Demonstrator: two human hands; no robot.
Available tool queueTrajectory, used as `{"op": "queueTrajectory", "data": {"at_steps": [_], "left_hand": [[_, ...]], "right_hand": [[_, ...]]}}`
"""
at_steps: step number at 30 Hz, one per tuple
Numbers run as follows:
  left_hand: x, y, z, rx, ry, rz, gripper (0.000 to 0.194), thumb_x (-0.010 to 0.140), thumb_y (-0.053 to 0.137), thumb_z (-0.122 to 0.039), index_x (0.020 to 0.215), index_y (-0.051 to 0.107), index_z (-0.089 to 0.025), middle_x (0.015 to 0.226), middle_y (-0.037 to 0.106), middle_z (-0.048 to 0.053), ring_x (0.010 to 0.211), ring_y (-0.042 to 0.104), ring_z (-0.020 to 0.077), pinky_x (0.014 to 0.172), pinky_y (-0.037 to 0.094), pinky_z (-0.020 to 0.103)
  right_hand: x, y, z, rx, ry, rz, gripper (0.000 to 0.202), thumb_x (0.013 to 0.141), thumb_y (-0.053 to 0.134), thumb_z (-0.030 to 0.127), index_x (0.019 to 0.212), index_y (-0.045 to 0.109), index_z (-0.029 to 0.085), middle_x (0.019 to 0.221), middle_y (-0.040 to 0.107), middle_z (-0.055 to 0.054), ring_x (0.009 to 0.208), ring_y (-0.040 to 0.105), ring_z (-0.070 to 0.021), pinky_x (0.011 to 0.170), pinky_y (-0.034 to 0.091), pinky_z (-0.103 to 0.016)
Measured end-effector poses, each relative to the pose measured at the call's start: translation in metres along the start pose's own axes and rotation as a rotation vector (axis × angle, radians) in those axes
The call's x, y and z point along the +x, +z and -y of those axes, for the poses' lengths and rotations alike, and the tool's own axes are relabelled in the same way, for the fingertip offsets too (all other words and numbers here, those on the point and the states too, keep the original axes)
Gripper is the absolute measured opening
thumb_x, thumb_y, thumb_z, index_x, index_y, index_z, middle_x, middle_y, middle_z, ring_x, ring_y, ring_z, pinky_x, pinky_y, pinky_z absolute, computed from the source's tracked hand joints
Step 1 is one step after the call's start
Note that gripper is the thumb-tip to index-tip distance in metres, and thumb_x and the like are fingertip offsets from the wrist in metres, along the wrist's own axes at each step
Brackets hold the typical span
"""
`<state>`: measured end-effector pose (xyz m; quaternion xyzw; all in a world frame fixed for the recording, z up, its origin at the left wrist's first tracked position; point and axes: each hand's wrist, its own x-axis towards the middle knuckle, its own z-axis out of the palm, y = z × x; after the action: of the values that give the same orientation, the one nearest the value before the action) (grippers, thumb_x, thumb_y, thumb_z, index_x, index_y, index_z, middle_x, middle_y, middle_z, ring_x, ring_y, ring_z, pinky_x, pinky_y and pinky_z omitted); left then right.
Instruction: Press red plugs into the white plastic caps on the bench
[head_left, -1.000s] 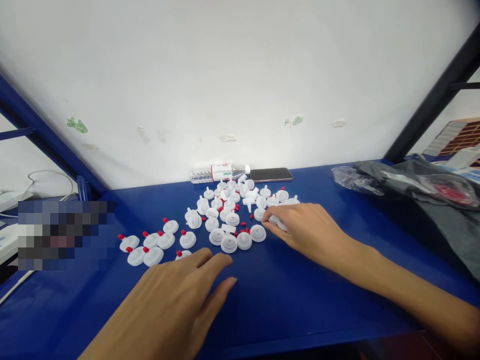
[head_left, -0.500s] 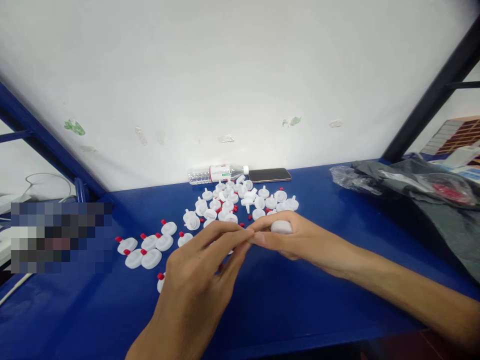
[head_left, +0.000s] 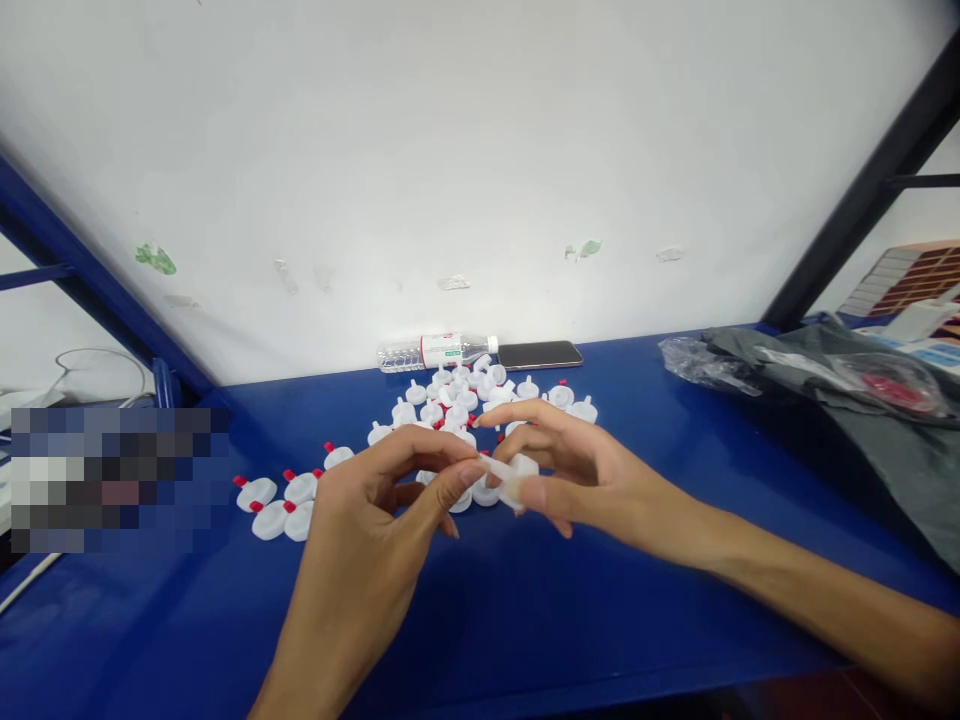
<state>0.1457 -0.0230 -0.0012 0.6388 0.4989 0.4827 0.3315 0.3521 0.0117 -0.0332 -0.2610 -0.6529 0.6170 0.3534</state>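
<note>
Between my hands is a white plastic nozzle cap (head_left: 519, 470), tilted on its side with its narrow spout to the left. My left hand (head_left: 379, 515) pinches the spout end between thumb and fingers, hiding its tip. The thumb of my right hand (head_left: 604, 475) presses on the wide round body, with some fingers curled behind it and the forefinger stretched out. Beyond my hands lies a pile of similar white caps (head_left: 457, 395), with small red tips (head_left: 501, 437) scattered among them. White caps with red tips fitted (head_left: 268, 520) lie to the left, partly hidden by my left hand.
A clear labelled bottle (head_left: 441, 350) lies along the wall behind the pile, beside a dark phone (head_left: 540, 355). Crumpled clear plastic (head_left: 705, 365) and a grey bag (head_left: 840, 375) occupy the right of the blue table (head_left: 600, 620). Blue frame posts (head_left: 112, 290) rise at the sides.
The nozzle cap has come from within my right hand's grasp to between both hands, its spout now toward the left fingers. My right fingers have opened out somewhat.
</note>
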Motion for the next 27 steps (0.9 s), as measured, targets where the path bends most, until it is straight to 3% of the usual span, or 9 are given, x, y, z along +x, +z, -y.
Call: {"op": "queueTrajectory", "data": {"at_steps": [7, 16, 27], "left_hand": [[-0.002, 0.006, 0.001, -0.062, 0.031, -0.048, 0.005, 0.086, 0.073, -0.024, 0.081, 0.075, -0.022, 0.075, 0.073, -0.004, 0.051, 0.058, 0.0059, 0.048, 0.051, 0.013], [0.000, 0.002, 0.004, -0.083, 0.015, 0.025, 0.006, 0.086, 0.075, -0.023, 0.083, 0.080, -0.025, 0.072, 0.072, -0.005, 0.051, 0.055, 0.0034, 0.048, 0.048, 0.008], [-0.001, 0.004, 0.005, -0.017, 0.073, -0.057, 0.005, 0.083, 0.079, -0.027, 0.080, 0.082, -0.030, 0.079, 0.076, -0.006, 0.054, 0.058, 0.0038, 0.050, 0.050, 0.008]], "right_hand": [[-0.002, 0.004, 0.001, -0.062, -0.026, 0.005, 0.062, 0.087, 0.080, 0.026, 0.140, 0.050, 0.034, 0.107, 0.070, 0.000, 0.097, 0.068, -0.0151, 0.077, 0.053, -0.025], [-0.001, 0.007, -0.005, 0.007, -0.010, 0.018, 0.064, 0.083, 0.085, 0.026, 0.138, 0.053, 0.036, 0.103, 0.074, 0.002, 0.097, 0.071, -0.0157, 0.080, 0.053, -0.026], [0.001, 0.007, -0.007, 0.027, -0.078, -0.069, 0.053, 0.080, 0.087, 0.022, 0.124, 0.061, 0.035, 0.108, 0.074, 0.003, 0.092, 0.069, -0.0141, 0.080, 0.054, -0.027]]}}
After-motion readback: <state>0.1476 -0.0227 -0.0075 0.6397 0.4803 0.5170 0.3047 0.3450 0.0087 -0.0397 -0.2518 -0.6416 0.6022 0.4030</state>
